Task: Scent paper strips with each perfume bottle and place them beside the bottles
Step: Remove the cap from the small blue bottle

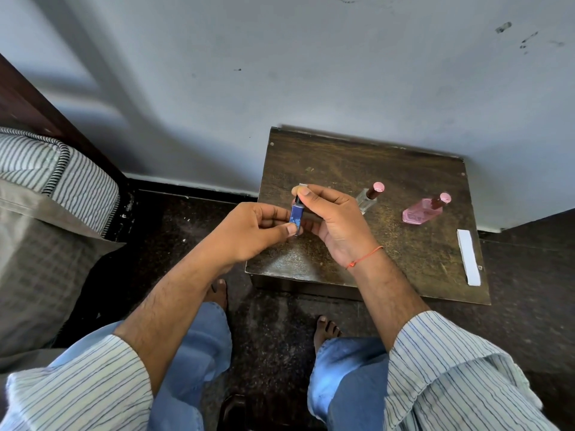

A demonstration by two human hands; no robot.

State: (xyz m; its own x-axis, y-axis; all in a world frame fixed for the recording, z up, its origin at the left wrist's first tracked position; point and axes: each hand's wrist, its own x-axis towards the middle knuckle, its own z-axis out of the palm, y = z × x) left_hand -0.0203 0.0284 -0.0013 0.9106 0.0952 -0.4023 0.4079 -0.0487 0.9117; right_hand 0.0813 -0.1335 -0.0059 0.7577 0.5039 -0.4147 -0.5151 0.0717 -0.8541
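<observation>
Low against a pale wall, the wooden stool point(342, 157) carries two pink-capped bottles. Over its near-left edge the left hand point(249, 231) pinches the small blue perfume bottle point(296, 217) (light, slick glass, probably best held by its flat sides), while the right hand point(329, 219) pinches the top.

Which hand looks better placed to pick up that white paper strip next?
Probably the right hand: the white paper strip lies at the dark wooden table's right edge, on its side. The left hand already holds the small blue perfume bottle.
</observation>
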